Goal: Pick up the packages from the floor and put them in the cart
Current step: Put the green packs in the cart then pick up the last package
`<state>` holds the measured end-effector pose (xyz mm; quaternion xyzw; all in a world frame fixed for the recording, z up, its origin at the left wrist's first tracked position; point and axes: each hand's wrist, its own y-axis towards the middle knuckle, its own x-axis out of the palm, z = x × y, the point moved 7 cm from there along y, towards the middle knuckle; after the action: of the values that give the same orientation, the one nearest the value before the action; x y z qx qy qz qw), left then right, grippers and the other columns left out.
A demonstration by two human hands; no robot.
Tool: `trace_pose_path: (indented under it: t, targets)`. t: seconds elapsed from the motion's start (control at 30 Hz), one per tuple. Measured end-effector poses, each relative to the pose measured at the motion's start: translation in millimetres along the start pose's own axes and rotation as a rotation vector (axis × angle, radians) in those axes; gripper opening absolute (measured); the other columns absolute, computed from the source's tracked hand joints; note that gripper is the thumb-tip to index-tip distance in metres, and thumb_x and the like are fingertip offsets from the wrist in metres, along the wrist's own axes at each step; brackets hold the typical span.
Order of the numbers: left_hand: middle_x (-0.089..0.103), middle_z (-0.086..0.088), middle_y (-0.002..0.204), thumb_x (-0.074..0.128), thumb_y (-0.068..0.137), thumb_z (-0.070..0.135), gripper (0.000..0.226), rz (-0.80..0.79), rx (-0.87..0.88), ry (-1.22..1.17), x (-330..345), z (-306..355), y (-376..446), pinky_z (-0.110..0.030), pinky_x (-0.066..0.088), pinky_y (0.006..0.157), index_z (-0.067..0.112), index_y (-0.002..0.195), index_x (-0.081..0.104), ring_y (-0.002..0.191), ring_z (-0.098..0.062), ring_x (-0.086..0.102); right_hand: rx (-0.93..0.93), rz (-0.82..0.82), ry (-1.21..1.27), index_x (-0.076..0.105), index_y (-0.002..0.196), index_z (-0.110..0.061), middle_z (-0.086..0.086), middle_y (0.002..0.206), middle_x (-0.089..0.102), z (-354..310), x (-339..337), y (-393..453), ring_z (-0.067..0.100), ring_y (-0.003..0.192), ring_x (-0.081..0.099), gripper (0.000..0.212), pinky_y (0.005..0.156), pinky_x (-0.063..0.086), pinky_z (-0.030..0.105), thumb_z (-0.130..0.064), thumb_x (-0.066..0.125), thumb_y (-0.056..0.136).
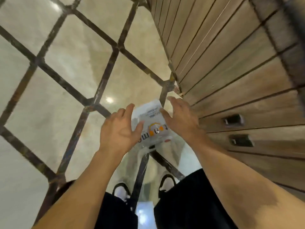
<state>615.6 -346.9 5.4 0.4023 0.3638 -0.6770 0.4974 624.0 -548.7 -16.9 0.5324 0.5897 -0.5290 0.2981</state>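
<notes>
A white plastic package with an orange logo and a printed label sits between my two hands, low over the floor and just ahead of my feet. My left hand clasps its left edge, thumb on the front face and fingers behind. My right hand clasps the right edge, thumb on the label and fingers stretched past the top corner. A clear plastic flap trails down from the package. No cart is in view.
The glossy beige tiled floor with dark diagonal bands stretches left and ahead. A wooden panelled wall with two dark recessed sockets rises close on the right. My sandalled feet stand below.
</notes>
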Motion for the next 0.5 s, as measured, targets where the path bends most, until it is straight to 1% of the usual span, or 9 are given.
trace_pose_path:
  t: [0.07,0.13,0.2,0.27,0.3,0.33,0.4,0.47,0.5]
  targets:
    - [0.070,-0.016,0.092,0.074,0.089,0.037,0.052,0.002,-0.026,0.018,51.1,-20.2,6.2,-0.041,0.051,0.062,0.006,0.129,0.062,0.077,-0.040,0.067,0.023,-0.125,-0.084,0.031,0.159,-0.021,0.011,0.146,0.050,20.2,58.7,27.3,0.034,0.135,0.047,0.066,0.102,0.044,0.045,-0.055,0.044,0.104]
    - [0.069,-0.017,0.088,0.075,0.087,0.038,0.052,-0.013,-0.064,0.040,99.1,-38.9,8.9,-0.041,0.049,0.060,0.005,0.124,0.064,0.075,-0.041,0.067,0.046,-0.203,-0.125,0.023,0.161,-0.020,0.013,0.146,0.049,39.7,103.7,48.4,0.036,0.133,0.048,0.073,0.100,0.045,0.046,-0.060,0.042,0.103]
    - [0.069,-0.017,0.093,0.068,0.089,0.049,0.054,-0.041,-0.150,0.087,141.4,-58.7,11.6,-0.041,0.048,0.064,0.007,0.123,0.063,0.083,-0.041,0.066,0.066,-0.239,-0.129,0.015,0.164,-0.020,0.015,0.150,0.045,55.7,137.3,66.3,0.038,0.134,0.047,0.081,0.100,0.044,0.048,-0.065,0.040,0.101]
    - [0.067,-0.016,0.107,0.053,0.092,0.063,0.062,-0.074,-0.267,0.161,171.7,-78.9,15.1,-0.043,0.048,0.071,0.013,0.128,0.058,0.097,-0.040,0.064,0.090,-0.239,-0.139,0.004,0.165,-0.021,0.018,0.153,0.042,66.4,159.8,85.0,0.040,0.134,0.047,0.090,0.100,0.045,0.049,-0.070,0.040,0.099]
    - [0.064,-0.015,0.116,0.045,0.092,0.067,0.068,-0.092,-0.316,0.200,183.4,-88.8,15.9,-0.044,0.048,0.075,0.015,0.135,0.052,0.104,-0.039,0.061,0.091,-0.231,-0.145,0.001,0.166,-0.021,0.019,0.151,0.044,68.1,167.9,95.4,0.041,0.131,0.049,0.094,0.097,0.046,0.049,-0.073,0.040,0.097]
    - [0.060,-0.015,0.126,0.039,0.093,0.071,0.075,-0.109,-0.351,0.234,193.4,-97.3,16.4,-0.044,0.047,0.079,0.017,0.145,0.043,0.110,-0.039,0.058,0.087,-0.221,-0.142,0.000,0.166,-0.021,0.019,0.147,0.047,69.1,174.9,104.6,0.041,0.128,0.052,0.098,0.093,0.048,0.048,-0.075,0.041,0.095]
    - [0.048,-0.017,0.144,0.032,0.093,0.076,0.089,-0.137,-0.408,0.234,208.6,-110.2,19.1,-0.046,0.047,0.084,0.018,0.160,0.017,0.116,-0.039,0.056,0.099,-0.230,-0.086,-0.002,0.166,-0.021,0.020,0.139,0.055,72.3,188.2,116.8,0.041,0.122,0.057,0.105,0.086,0.049,0.047,-0.080,0.042,0.091]
    - [0.046,-0.018,0.149,0.032,0.090,0.081,0.102,-0.150,-0.498,0.124,219.4,-122.0,18.3,-0.048,0.047,0.086,0.018,0.162,-0.003,0.117,-0.042,0.057,0.138,-0.278,0.033,-0.004,0.166,-0.021,0.021,0.140,0.058,77.4,201.4,122.1,0.041,0.122,0.060,0.107,0.086,0.048,0.045,-0.081,0.042,0.090]
    - [0.050,-0.019,0.146,0.034,0.087,0.084,0.107,-0.155,-0.552,0.042,223.7,-126.7,16.0,-0.049,0.048,0.086,0.020,0.162,-0.008,0.115,-0.043,0.059,0.170,-0.309,0.101,-0.002,0.166,-0.021,0.021,0.144,0.057,80.9,206.9,121.8,0.040,0.126,0.059,0.107,0.091,0.048,0.045,-0.081,0.043,0.090]
